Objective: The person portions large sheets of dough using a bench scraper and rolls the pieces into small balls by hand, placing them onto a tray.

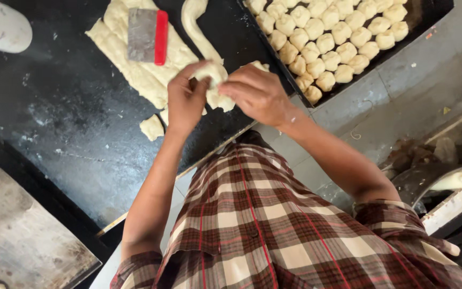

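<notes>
Both hands meet over the black worktop (70, 134), working one lump of pale dough (214, 80). My left hand (185, 99) grips the lump's left side. My right hand (256, 93) pinches its right side, fingers curled over it. A long dough rope (194, 29) runs from the lump toward the top of the view. Left of the hands lies a flat dough sheet (137, 72) with a metal scraper with a red handle (148, 36) resting on it. A small cut dough piece (152, 127) sits on the worktop by my left wrist.
A dark baking tray (423, 18) at the upper right holds several rows of shaped dough balls (327, 40). A white container (1, 24) stands at the top left. A worn metal tray (17, 230) lies at the lower left. Clutter sits at the right edge.
</notes>
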